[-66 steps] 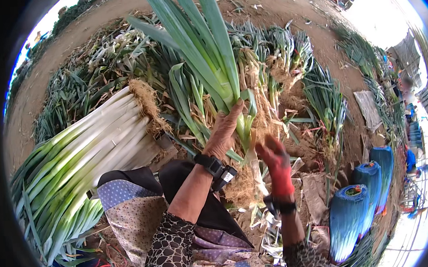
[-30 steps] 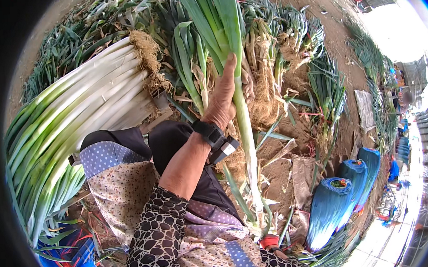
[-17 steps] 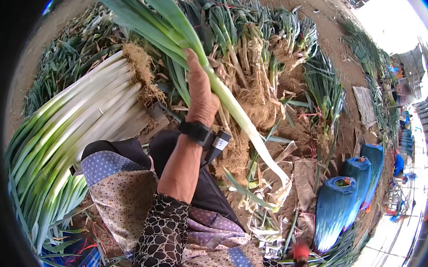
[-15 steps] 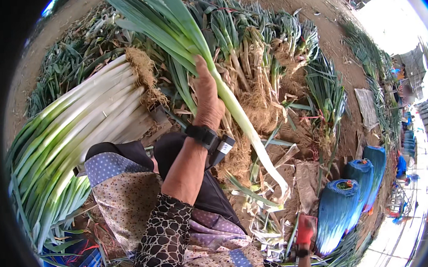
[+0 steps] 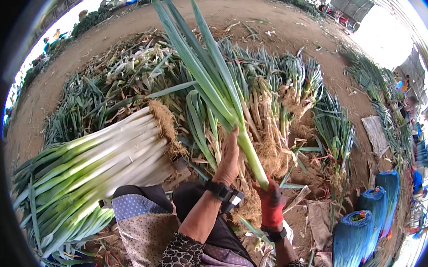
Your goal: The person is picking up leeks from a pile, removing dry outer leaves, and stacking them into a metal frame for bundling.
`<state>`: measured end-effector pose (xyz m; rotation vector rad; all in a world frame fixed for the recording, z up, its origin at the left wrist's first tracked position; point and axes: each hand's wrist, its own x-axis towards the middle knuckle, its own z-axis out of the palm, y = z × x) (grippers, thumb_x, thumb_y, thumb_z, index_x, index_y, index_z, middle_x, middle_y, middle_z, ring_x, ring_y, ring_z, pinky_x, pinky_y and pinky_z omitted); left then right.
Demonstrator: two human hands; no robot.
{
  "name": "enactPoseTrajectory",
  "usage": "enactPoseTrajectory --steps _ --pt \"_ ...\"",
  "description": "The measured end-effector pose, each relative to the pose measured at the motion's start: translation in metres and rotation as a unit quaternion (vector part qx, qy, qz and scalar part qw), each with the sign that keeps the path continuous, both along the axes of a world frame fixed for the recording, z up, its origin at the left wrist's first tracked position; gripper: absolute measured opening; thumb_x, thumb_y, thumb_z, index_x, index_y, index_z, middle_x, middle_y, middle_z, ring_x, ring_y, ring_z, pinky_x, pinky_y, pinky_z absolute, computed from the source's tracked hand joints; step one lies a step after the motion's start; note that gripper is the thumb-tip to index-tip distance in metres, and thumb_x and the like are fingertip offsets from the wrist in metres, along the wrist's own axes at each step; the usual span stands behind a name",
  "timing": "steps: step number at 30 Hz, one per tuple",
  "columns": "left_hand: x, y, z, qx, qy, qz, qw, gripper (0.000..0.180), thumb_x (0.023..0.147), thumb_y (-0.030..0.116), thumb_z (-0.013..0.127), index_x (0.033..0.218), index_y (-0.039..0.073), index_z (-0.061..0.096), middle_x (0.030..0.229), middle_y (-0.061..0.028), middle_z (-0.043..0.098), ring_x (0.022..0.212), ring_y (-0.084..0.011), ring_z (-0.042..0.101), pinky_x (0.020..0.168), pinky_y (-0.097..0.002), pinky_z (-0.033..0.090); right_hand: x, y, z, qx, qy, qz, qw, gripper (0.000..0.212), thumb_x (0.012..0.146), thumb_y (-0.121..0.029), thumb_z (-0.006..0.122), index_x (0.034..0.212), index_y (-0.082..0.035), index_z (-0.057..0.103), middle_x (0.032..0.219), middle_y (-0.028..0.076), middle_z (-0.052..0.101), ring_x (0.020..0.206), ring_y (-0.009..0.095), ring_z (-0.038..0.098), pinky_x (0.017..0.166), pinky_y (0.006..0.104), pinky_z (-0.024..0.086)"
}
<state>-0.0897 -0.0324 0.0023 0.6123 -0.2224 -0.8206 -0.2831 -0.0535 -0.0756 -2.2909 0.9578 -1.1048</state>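
A leek [image 5: 252,154] slants across the middle of the head view, its long green leaves fanned out at the top. My bare left hand [image 5: 228,157], with a black band on the wrist, is closed around the upper part of its pale shank. Lower down, my right hand [image 5: 271,203] in a red glove is wrapped round the same shank. The leek's root end is mostly hidden by the glove and wrist. To the left lies a neat stack of thick leeks [image 5: 98,162], with their roots [image 5: 165,128] pointing toward the middle.
Several untrimmed leek bundles [image 5: 266,131] with dry roots lie ahead. Another leek bundle [image 5: 337,123] stands further right. Blue sacks [image 5: 353,239] stand at the lower right. A heap of leaves [image 5: 121,82] is at the back left, with brown ground [image 5: 180,20] beyond.
The view has tilted up. My right hand has come from the lower right onto the leek's shank and closed round it. My left hand still holds the leek.
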Motion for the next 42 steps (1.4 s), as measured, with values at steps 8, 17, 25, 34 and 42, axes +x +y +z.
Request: enactPoseTrajectory --steps 8,17,25,34,42 --pt "0.012 0.016 -0.003 0.168 -0.236 0.062 0.955 0.045 0.086 0.040 0.062 0.109 0.001 0.053 0.088 -0.0038 0.052 0.074 -0.0082 0.051 0.062 -0.0244 0.047 0.006 0.011 0.011 -0.025 0.039 -0.060 0.997 0.046 0.073 -0.022 0.082 0.112 -0.014 0.061 0.105 0.007 0.069 0.083 0.025 0.069 0.066 0.0337 0.055" --pt "0.014 0.013 0.003 0.096 -0.109 -0.064 0.987 0.042 0.083 0.019 0.062 0.118 -0.002 0.052 0.090 -0.0044 0.060 0.073 -0.0123 0.058 0.067 -0.0258 0.051 -0.020 -0.010 -0.011 0.154 -0.007 -0.010 0.988 0.047 0.072 -0.019 0.083 0.113 -0.011 0.062 0.106 0.009 0.068 0.086 0.022 0.069 0.069 0.0309 0.054" --pt "-0.013 -0.006 -0.048 -0.007 -0.284 -0.262 0.922 0.023 0.098 0.021 0.049 0.107 0.001 0.057 0.097 -0.0049 0.061 0.083 -0.0115 0.057 0.078 -0.0288 0.049 -0.011 0.016 0.091 0.482 -0.109 0.070 0.867 0.040 0.075 -0.008 0.081 0.111 -0.002 0.063 0.083 -0.003 0.062 0.071 0.005 0.055 0.063 0.0209 0.045" --pt "0.011 -0.013 0.003 0.074 -0.096 -0.067 0.990 0.056 0.095 0.053 0.048 0.123 0.005 0.050 0.109 -0.0096 0.060 0.098 -0.0164 0.058 0.092 -0.0354 0.047 -0.018 0.006 0.054 -0.038 -0.048 -0.032 0.998 0.045 0.066 -0.010 0.087 0.102 -0.002 0.062 0.084 0.006 0.066 0.067 0.014 0.059 0.063 0.0265 0.051" --pt "0.024 0.015 0.027 -0.060 0.006 -0.039 0.997 0.053 0.090 0.052 0.059 0.113 0.004 0.054 0.078 -0.0061 0.056 0.076 -0.0189 0.058 0.084 -0.0425 0.049 -0.018 0.037 0.039 -0.038 0.121 -0.025 0.992 0.039 0.067 -0.026 0.085 0.089 -0.009 0.058 0.080 0.011 0.064 0.064 0.029 0.061 0.055 0.0385 0.049"
